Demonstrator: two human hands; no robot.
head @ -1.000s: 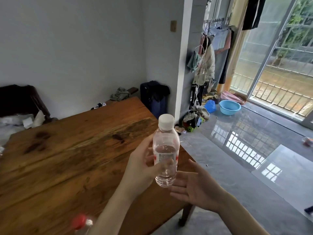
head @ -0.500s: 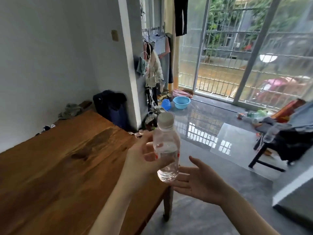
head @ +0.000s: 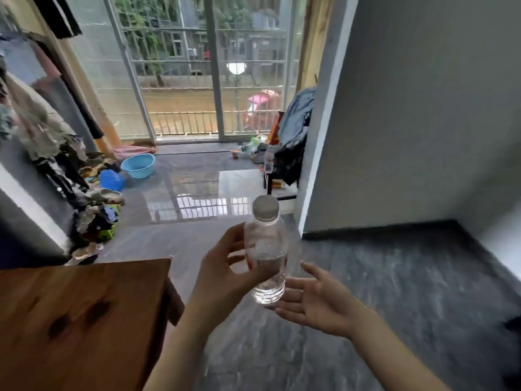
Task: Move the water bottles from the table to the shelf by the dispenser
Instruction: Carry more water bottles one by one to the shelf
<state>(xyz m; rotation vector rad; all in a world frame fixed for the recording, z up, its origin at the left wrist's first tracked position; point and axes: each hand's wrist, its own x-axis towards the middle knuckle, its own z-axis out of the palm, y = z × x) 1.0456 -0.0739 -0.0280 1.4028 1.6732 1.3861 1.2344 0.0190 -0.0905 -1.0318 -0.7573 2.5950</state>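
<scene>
Left hand (head: 225, 266) gripping clear plastic water bottle (head: 266, 258) upright, right hand (head: 315, 303) spread beneath; swung clear of wooden table (head: 84, 320), shelf unseen.

This was a lived-in home; beyond the fingers (head: 234, 244) sliding glass doors (head: 180, 80) opened on a railed balcony; left of the fingers clothes (head: 42, 131) hung over a floor heap, near a blue basin (head: 138, 165); a wooden table (head: 70, 320) stood below-left; a garment-draped chair (head: 287, 153) stood beyond.
</scene>
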